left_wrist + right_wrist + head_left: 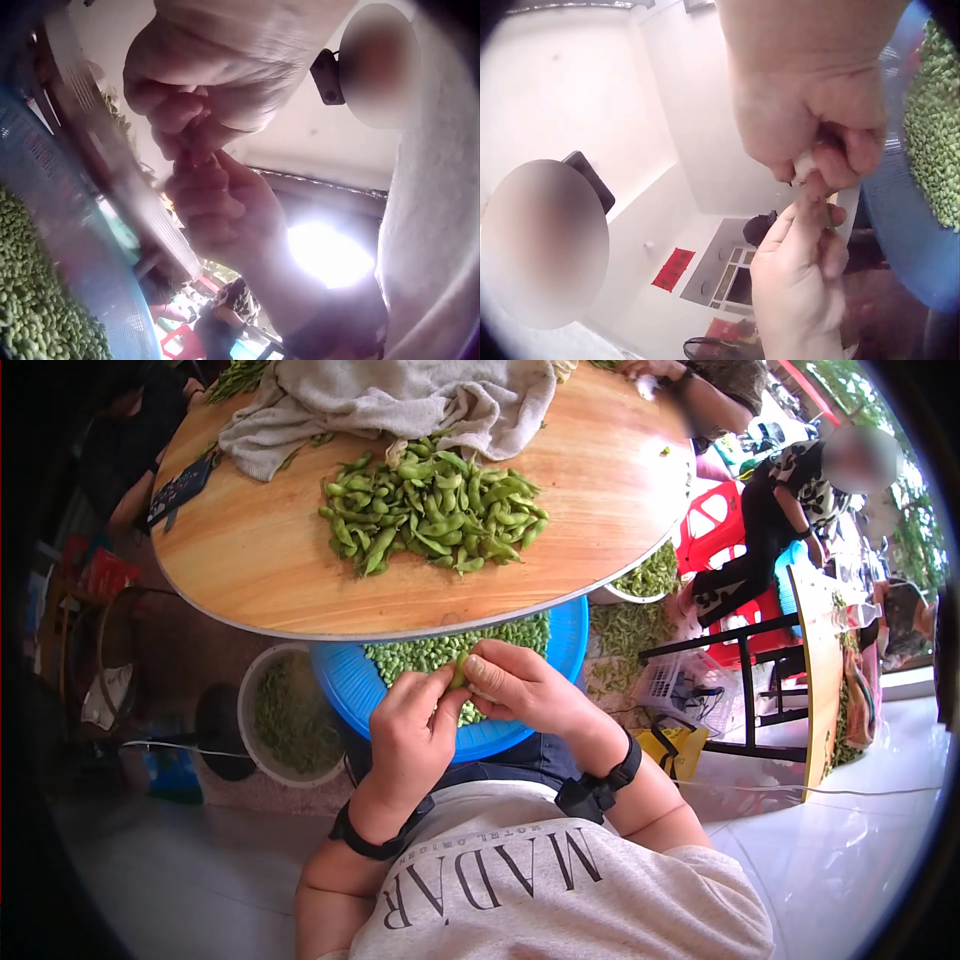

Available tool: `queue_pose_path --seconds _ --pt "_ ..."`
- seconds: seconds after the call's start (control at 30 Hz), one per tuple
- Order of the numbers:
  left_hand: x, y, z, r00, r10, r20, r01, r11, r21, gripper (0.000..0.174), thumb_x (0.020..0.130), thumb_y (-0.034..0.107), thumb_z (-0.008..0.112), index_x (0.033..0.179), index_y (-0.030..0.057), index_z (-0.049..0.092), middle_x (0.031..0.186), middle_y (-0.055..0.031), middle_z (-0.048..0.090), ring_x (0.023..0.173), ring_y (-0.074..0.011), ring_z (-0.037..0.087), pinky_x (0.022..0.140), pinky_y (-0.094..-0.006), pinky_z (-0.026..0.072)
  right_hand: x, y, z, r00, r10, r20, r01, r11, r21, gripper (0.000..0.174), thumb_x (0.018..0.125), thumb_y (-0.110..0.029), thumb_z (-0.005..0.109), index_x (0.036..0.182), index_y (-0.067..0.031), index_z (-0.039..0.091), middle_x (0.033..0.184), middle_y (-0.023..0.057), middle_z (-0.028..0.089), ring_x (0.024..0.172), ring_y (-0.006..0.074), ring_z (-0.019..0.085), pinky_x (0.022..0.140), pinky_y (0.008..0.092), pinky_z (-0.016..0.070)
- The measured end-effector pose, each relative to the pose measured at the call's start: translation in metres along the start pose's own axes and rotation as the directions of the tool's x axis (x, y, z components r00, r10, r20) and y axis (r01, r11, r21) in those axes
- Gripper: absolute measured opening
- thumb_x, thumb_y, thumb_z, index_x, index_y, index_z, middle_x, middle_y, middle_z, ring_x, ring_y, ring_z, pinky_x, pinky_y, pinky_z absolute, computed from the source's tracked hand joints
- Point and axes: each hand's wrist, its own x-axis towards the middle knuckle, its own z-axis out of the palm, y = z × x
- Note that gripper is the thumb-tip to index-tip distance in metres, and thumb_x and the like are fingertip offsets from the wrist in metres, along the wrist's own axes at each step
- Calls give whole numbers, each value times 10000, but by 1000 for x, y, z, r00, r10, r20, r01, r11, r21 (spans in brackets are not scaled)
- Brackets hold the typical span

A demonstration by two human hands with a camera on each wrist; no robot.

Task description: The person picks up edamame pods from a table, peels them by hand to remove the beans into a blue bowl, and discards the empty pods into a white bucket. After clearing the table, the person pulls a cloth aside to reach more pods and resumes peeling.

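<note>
Over the blue basket (345, 700), both hands meet fingertip to fingertip at one green soybean pod (459, 672). My left hand (412, 722) pinches its near end between thumb and fingers. From the other side my right hand (530, 685) grips it, thumb on top and fingers curled under. Shelled green beans (515, 632) cover much of the basket's bottom. Most of the pod is hidden by fingers in both wrist views. A heap of unshelled pods (430, 510) lies on the round wooden table (270, 585) just beyond.
A grey cloth (390, 395) is bunched behind the heap. On the floor to the left stands a white tub (250, 710) of pods. Another bucket (640, 585) sits under the table's right edge, near a white crate (680, 685). Other people are around the tables.
</note>
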Motion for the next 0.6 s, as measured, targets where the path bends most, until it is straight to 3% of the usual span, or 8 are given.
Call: queue_pose_path --seconds 0.17,0.23,0.27,0.37,0.47,0.5,0.6 --pt "1 2 -3 996 76 37 -79 993 88 184 740 -7 608 924 -8 598 729 -141 561 657 -306 558 557 -361 445 0 5 0 999 0 -46 -2 999 -34 265 919 -269 456 820 -30 515 625 -28 438 557 58 415 472 205 352" --pt "-1 6 -3 997 62 54 -66 995 77 181 741 -20 596 922 -9 596 742 -152 566 674 -317 558 570 -371 444 -1 5 1 996 -83 -40 75 980 -185 273 912 -252 466 880 0 566 637 -9 476 577 67 449 500 221 389" --pt "-1 5 -2 997 39 69 -44 996 76 180 742 -25 591 922 -13 595 750 -156 568 681 -320 558 575 -373 443 0 2 4 988 -146 -56 136 978 -157 321 904 -276 469 770 9 532 603 10 488 548 81 462 493 241 396" --pt "-1 -1 0 994 56 93 -67 991 114 177 747 -37 576 923 -24 591 762 -163 572 694 -324 559 574 -373 442 3 9 1 976 -208 -58 191 959 -210 298 902 -246 475 784 20 540 589 29 491 541 87 462 490 251 399" --pt "-3 -6 5 998 43 55 -45 999 23 172 748 -41 569 918 -32 589 759 -170 566 700 -334 553 577 -376 439 4 17 3 962 -257 -92 232 947 -222 285 896 -217 475 749 23 522 576 48 488 533 105 470 483 270 396" --pt "-3 -5 6 998 24 50 -25 1000 13 152 773 -35 557 922 -45 583 752 -131 576 696 -277 570 577 -352 446 5 22 3 952 -288 -99 254 930 -264 284 895 -216 476 748 24 516 577 54 486 533 110 465 483 276 392" --pt "-10 -22 17 977 -213 16 204 912 -355 130 800 -16 547 919 -35 594 703 -82 568 570 -159 533 471 -267 395 4 23 0 947 -314 -68 278 907 -317 280 906 -230 463 761 8 487 584 42 482 542 100 475 485 266 396"
